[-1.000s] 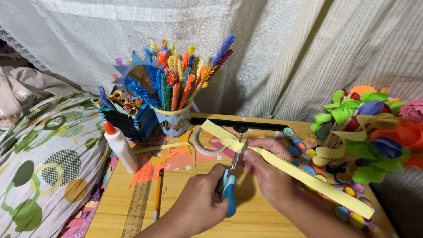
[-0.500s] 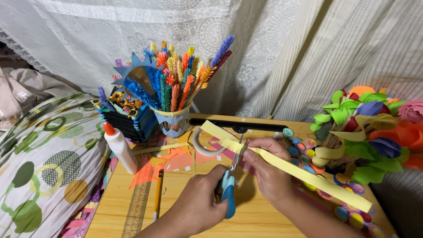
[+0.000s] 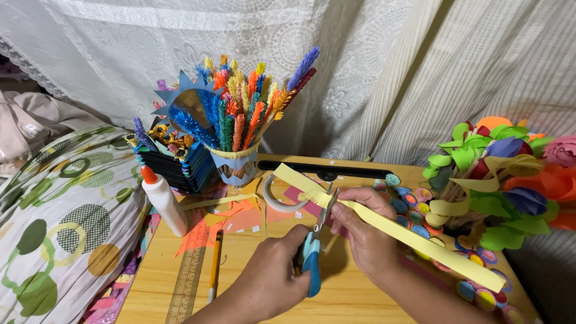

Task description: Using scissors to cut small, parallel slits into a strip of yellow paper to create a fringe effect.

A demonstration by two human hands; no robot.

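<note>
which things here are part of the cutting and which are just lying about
In use: left hand working the blue scissors; right hand holding the yellow paper strip.

Lying about: glue bottle, pencil, ruler, tape roll, cup of pipe cleaners, paper flowers.

Glue bottle [image 3: 163,204], cup of fuzzy craft sticks [image 3: 237,165], ruler [image 3: 187,282], pencil [image 3: 214,264], paper flowers [image 3: 510,174]

We noted a pale yellow paper strip [image 3: 396,231], blue-handled scissors [image 3: 311,262], a white glue bottle [image 3: 165,204] with an orange cap, orange paper scraps [image 3: 231,219], a light wooden table [image 3: 252,282], and a cream cloth [image 3: 66,216] patterned with green, yellow and orange circles.
</note>
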